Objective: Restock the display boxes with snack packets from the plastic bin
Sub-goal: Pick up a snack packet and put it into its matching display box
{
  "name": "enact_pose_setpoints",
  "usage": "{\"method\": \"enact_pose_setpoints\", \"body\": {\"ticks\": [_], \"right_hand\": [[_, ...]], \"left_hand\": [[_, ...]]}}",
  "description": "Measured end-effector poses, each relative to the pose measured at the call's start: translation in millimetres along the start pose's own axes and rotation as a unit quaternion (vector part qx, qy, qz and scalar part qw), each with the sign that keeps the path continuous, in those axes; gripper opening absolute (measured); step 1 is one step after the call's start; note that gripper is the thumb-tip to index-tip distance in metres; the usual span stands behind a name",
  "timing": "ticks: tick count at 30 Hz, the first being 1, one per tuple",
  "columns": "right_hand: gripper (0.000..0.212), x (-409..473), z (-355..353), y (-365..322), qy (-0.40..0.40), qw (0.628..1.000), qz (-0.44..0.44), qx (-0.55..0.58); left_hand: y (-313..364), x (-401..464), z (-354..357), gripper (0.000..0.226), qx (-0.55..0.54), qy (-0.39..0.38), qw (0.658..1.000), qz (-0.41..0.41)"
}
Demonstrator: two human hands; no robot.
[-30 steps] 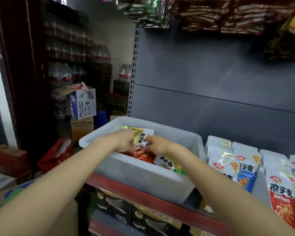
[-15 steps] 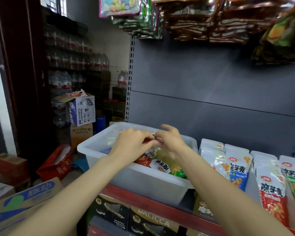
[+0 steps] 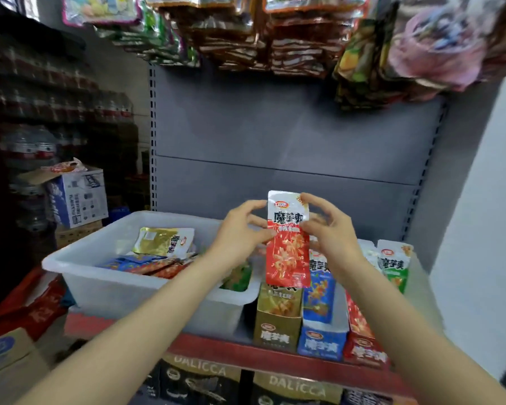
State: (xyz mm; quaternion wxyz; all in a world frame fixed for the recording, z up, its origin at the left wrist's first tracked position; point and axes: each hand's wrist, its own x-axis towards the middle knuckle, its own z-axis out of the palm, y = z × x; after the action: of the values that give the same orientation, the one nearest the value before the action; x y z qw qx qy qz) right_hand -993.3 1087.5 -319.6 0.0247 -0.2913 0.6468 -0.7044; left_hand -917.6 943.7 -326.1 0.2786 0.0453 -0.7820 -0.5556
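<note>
Fingers of the left hand [image 3: 240,232] and right hand [image 3: 330,229] pinch opposite edges of a red-and-white foil snack packet [image 3: 287,241], held upright. Its long axis runs vertically, above the display boxes; the red cardboard display box [image 3: 362,346] lies lower right, nearer the right hand, and the translucent white plastic bin [image 3: 105,285] lies lower left.

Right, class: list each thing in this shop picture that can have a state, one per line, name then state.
red packet: upright, held in the air by both hands
left hand: grips the packet's left edge
right hand: grips its right edge
plastic bin: open, loose packets inside
gold packet: lying tilted atop the bin's packets
gold display box: open-topped, packets standing inside
blue display box: open-topped, stocked
</note>
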Motion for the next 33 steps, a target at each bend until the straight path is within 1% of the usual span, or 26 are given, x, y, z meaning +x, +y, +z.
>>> {"method": "enact_pose_setpoints", "body": {"ticks": [2,7,11,14,17,19,20,22,24,25,26,29,30,32,33], "right_hand": [[0.048,-2,-28,0,0.03,0.999,-0.007,-0.026],[0.05,-8,-91,7,0.089,0.993,-0.018,-0.073],[0.047,-13,-121,15,0.112,0.988,-0.022,-0.102],[0.051,-14,-131,26,0.1,0.983,-0.027,-0.152],[0.058,-14,-136,35,0.066,0.971,-0.026,-0.226],[0.058,-13,-138,40,0.045,0.965,-0.024,-0.259],[0.056,-12,-139,41,0.037,0.959,-0.024,-0.279],[0.053,-11,-140,42,0.014,0.942,-0.022,-0.336],[0.052,-9,-140,45,-0.005,0.919,-0.014,-0.394],[0.05,-7,-140,47,-0.009,0.907,-0.01,-0.421],[0.047,-7,-139,49,-0.013,0.894,-0.01,-0.447],[0.038,-4,-139,56,-0.038,0.857,-0.019,-0.514],[0.037,-4,-138,57,-0.039,0.85,-0.022,-0.524],[0.036,-6,-133,54,-0.03,0.853,-0.031,-0.519],[0.035,-7,-128,50,-0.024,0.864,-0.04,-0.502]], "left_hand": [[6,4,32,0.048,0.004,-0.017,1.0,0.003],[13,12,101,0.029,0.015,-0.061,0.998,-0.002],[10,17,133,0.024,0.08,-0.072,0.994,0.028],[4,17,143,0.024,0.132,-0.073,0.988,0.042],[-2,17,144,0.02,0.173,-0.078,0.981,0.047],[-5,18,144,0.022,0.202,-0.084,0.975,0.045],[-5,18,144,0.026,0.213,-0.091,0.972,0.044],[-5,17,145,0.042,0.222,-0.095,0.969,0.053],[-4,17,148,0.061,0.219,-0.082,0.97,0.069],[-5,18,149,0.065,0.227,-0.08,0.968,0.074],[-6,20,151,0.063,0.243,-0.086,0.963,0.078],[-7,22,154,0.035,0.337,-0.127,0.928,0.094],[-7,22,154,0.029,0.351,-0.133,0.922,0.099],[-5,20,150,0.027,0.337,-0.127,0.927,0.106],[-2,18,145,0.027,0.324,-0.116,0.932,0.112]]}}
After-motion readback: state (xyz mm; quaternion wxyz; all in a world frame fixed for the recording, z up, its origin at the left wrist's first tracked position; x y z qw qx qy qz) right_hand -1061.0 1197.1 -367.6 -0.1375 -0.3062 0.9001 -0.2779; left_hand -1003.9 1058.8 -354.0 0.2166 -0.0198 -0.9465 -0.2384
